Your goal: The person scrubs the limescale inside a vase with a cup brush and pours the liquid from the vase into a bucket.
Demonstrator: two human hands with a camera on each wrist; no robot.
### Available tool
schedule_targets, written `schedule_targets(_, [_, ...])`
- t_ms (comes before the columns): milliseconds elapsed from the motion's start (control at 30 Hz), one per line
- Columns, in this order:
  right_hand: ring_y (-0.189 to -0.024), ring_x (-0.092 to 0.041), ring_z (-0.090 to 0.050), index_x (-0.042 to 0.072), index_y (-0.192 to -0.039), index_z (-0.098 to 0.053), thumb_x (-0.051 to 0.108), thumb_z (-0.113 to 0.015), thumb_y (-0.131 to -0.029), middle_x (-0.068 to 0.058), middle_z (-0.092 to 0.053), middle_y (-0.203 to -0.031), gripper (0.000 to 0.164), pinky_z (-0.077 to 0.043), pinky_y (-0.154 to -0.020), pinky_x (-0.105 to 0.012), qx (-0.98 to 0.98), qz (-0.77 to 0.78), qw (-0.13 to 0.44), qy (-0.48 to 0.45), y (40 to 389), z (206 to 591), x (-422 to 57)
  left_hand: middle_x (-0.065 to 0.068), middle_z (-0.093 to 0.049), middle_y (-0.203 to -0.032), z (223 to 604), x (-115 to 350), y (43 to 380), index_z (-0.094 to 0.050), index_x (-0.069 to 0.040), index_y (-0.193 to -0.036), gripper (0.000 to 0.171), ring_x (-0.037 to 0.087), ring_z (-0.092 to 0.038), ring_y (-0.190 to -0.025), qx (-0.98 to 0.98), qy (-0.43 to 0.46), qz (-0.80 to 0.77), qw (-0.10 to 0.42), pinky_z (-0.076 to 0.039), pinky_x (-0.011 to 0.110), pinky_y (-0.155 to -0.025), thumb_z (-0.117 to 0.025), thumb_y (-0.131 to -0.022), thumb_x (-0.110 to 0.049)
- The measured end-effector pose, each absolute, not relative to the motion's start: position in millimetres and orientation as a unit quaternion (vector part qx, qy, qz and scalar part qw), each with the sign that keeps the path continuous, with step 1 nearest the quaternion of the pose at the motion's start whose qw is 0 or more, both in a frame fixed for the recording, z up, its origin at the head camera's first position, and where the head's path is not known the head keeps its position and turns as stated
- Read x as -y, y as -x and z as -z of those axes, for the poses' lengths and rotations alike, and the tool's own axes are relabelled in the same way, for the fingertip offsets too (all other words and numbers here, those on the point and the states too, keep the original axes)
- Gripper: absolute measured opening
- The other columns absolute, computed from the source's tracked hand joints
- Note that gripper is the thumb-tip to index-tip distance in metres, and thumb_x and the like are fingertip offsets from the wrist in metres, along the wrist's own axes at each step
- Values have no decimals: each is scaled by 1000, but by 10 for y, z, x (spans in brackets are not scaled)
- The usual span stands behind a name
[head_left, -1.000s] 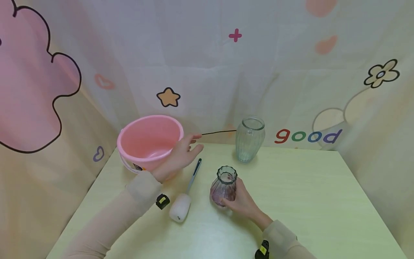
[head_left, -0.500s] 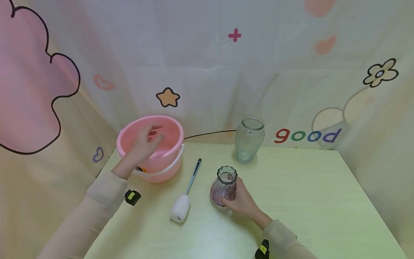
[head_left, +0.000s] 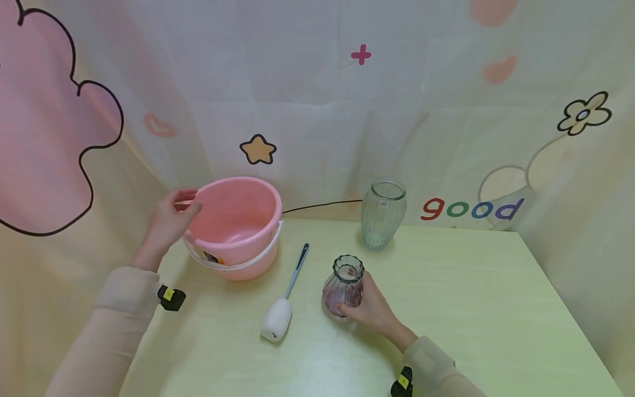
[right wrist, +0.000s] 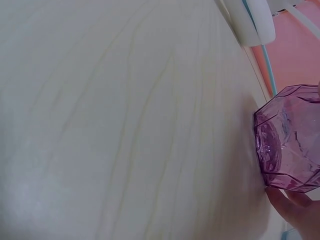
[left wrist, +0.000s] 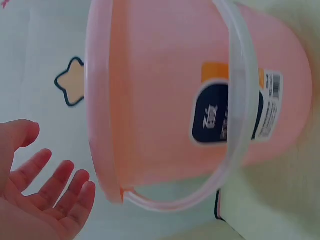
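Observation:
My right hand (head_left: 369, 309) grips the lower right side of a small ribbed glass vase (head_left: 343, 289), purple below and grey at its wavy neck. In the right wrist view, the vase's purple base (right wrist: 290, 142) stands by the table surface, with fingertips curled at its side. My left hand (head_left: 168, 218) is at the left side of the pink bucket (head_left: 253, 256), overlapping its rim in the head view. From the left wrist, the fingers (left wrist: 60, 185) look loosely spread beside the rim, holding nothing. Between bucket and vase lies a white sponge bottle brush (head_left: 276, 320) with a blue-grey handle.
A taller clear green glass vase (head_left: 383, 215) stands at the back, right of centre. The bucket's white handle (head_left: 253, 262) hangs down at its front. Behind everything hangs a printed curtain (head_left: 317, 121), and the pale green table (head_left: 471, 309) stretches to the right.
My left hand has moved left, from near the bucket's right rim, across its opening to its left side. The right hand and purple vase have stayed in place.

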State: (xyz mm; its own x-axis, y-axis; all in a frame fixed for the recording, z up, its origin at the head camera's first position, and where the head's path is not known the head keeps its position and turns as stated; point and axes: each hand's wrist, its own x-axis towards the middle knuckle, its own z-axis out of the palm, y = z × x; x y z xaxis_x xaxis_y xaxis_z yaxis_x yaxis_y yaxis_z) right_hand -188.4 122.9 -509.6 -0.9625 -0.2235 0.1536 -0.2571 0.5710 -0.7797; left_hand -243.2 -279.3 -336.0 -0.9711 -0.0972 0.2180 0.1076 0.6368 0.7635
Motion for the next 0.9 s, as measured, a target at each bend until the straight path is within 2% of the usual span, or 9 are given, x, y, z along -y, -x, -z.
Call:
schedule_targets(133, [-118, -24, -49, 9, -137, -27, 24, -80, -68, -10, -47, -126, 88, -42, -95, -43, 888, -440, 16, -131, 1890, 5093, -1227, 22, -48, -128, 3379, 2936, 2437, -45, -1, -130, 49, 38, -50, -111, 898, -48, 423, 109, -46, 41, -83, -49, -92, -32])
schedule_targets(233, [-117, -25, -49, 9, -136, -29, 26, -80, -68, -10, -48, -125, 87, -43, -94, -44, 890, -438, 16, -129, 1894, 5092, -1225, 24, -45, -130, 3414, 3029, 2444, -41, -1, -133, 53, 40, -46, -113, 897, -87, 426, 82, -45, 47, -88, -48, -93, -35])
schedule_targets(367, [-118, -25, -49, 10, -137, -29, 27, -79, -68, -10, -48, -125, 87, -43, -95, -44, 891, -436, 15, -127, 1905, 5091, -1225, 25, -45, -127, 3490, 3150, 2481, -38, 1, -133, 57, 39, -51, -107, 893, -107, 435, 43, -52, 36, -81, -46, -93, -39])
schedule_targets(467, [-118, -25, -49, 10, -137, -29, 26, -80, -68, -10, -48, -126, 87, -43, -95, -44, 890, -437, 15, -129, 1921, 5097, -1231, 24, -48, -123, 3554, 3220, 2525, -38, 2, -132, 61, 35, -58, -99, 886, -113, 449, 13, -54, 27, -70, -47, -92, -42])
schedule_targets(533, [-117, -24, -49, 11, -137, -29, 25, -80, -68, -9, -48, -126, 87, -43, -94, -43, 889, -438, 18, -131, 1933, 5102, -1239, 24, -48, -122, 3589, 3249, 2554, -37, 3, -133, 63, 32, -61, -96, 879, -118, 461, -4, -54, 31, -72, -48, -92, -44])
schedule_targets(700, [-117, -25, -49, 10, -136, -31, 24, -80, -67, -10, -49, -126, 86, -43, -94, -44, 890, -432, 33, -142, 1963, 5097, -1257, 23, -47, -124, 3630, 3288, 2602, -34, 4, -135, 67, 18, -63, -84, 864, -122, 487, -27, -54, 28, -72, -50, -91, -44])
schedule_targets(900, [-118, -28, -48, 8, -136, -30, 25, -80, -66, -12, -47, -128, 88, -43, -93, -47, 898, -410, 51, -154, 2006, 5057, -1266, 20, -45, -126, 3618, 3279, 2649, -32, 3, -138, 67, 19, -60, -89, 853, -133, 502, -55, -53, 26, -74, -48, -92, -43])
